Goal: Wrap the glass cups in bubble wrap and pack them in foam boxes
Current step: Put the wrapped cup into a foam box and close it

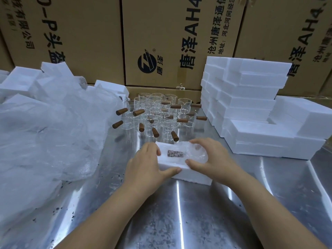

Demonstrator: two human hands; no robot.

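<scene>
Where the wrapped cup (193, 152) sits packed, I hold on.
My left hand (147, 163) grips the box (190, 178), right hand (213, 159) the cup.

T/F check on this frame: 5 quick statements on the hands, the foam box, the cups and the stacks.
1. The left hand holds the foam box. True.
2. The foam box is empty. False: a wrapped cup lies in it.
3. The right hand rests idle on the table. False: it curls over the wrapped cup.
4. Unwrapped glass cups stand behind the foam box. True.
5. The stacked foam boxes sit on the left. False: they are on the right; the bubble wrap is on the left.
</scene>
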